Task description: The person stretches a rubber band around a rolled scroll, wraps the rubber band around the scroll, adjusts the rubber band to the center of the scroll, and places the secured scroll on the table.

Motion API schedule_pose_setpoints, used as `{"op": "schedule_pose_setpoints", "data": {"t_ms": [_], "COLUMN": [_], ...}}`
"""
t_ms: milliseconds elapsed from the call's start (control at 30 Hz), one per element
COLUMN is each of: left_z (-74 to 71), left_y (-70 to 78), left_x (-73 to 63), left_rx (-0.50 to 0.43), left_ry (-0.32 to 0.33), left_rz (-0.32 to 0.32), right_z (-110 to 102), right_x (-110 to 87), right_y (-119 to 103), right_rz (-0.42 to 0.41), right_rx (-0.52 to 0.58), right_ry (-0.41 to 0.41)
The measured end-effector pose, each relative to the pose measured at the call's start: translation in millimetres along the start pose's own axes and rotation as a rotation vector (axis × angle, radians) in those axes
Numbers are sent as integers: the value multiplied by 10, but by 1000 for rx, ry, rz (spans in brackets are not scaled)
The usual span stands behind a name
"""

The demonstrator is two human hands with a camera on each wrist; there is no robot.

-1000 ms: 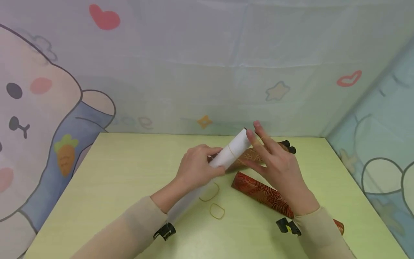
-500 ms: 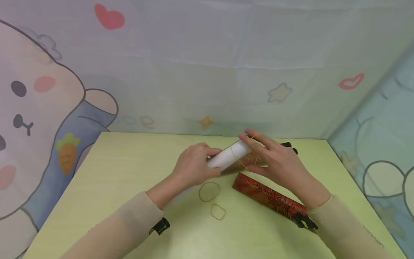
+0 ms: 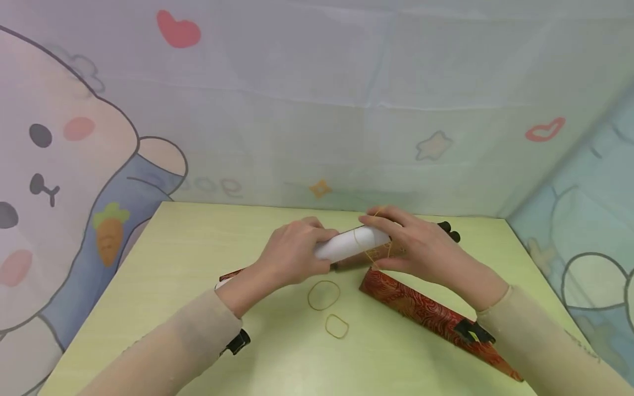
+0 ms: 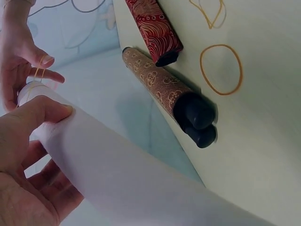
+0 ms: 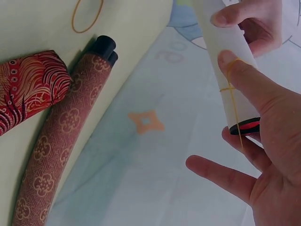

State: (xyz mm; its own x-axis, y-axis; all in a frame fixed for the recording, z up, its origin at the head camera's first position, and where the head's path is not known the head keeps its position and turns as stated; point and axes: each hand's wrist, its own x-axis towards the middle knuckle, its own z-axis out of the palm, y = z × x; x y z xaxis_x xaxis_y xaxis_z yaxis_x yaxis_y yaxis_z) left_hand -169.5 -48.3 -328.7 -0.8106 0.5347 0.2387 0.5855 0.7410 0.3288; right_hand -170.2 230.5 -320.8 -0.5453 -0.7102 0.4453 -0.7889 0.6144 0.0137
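Note:
My left hand (image 3: 292, 253) grips the white scroll roll (image 3: 346, 246) above the table, thumb on top and fingers beneath. A thin rubber band (image 5: 226, 89) circles the roll near its far end, where red and black show inside. My right hand (image 3: 426, 247) is at that end, its thumb against the roll's side in the right wrist view. A second rubber band (image 5: 233, 101) is stretched between this thumb and the fingers, across the roll's end. Part of the roll is hidden behind my left hand and forearm.
A red patterned scroll (image 3: 421, 308) lies slanting at right. Behind the hands is a brown patterned scroll (image 4: 160, 82) with black knobs. Two loose rubber bands (image 3: 308, 297) lie on the table (image 3: 198, 236). A printed curtain (image 3: 297, 137) hangs behind.
The roll has tipped from a steep slant to nearly level, its far end going lower and right. My right hand has lowered and closed in around that end with the band.

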Motion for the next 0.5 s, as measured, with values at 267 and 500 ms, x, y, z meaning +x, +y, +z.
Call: {"op": "schedule_pose_setpoints", "data": {"t_ms": [267,500], "left_z": [26,47], "left_y": [-61,-130], "left_x": [-27,-56], "left_rx": [-23,-82], "left_ry": [5,25], "left_rz": [48,86], "right_z": [-3,34], "right_x": [-10,12], "right_y": [39,84], "right_rz": [26,49], "right_rx": [88,234], "right_ry": [-56,-96]}}
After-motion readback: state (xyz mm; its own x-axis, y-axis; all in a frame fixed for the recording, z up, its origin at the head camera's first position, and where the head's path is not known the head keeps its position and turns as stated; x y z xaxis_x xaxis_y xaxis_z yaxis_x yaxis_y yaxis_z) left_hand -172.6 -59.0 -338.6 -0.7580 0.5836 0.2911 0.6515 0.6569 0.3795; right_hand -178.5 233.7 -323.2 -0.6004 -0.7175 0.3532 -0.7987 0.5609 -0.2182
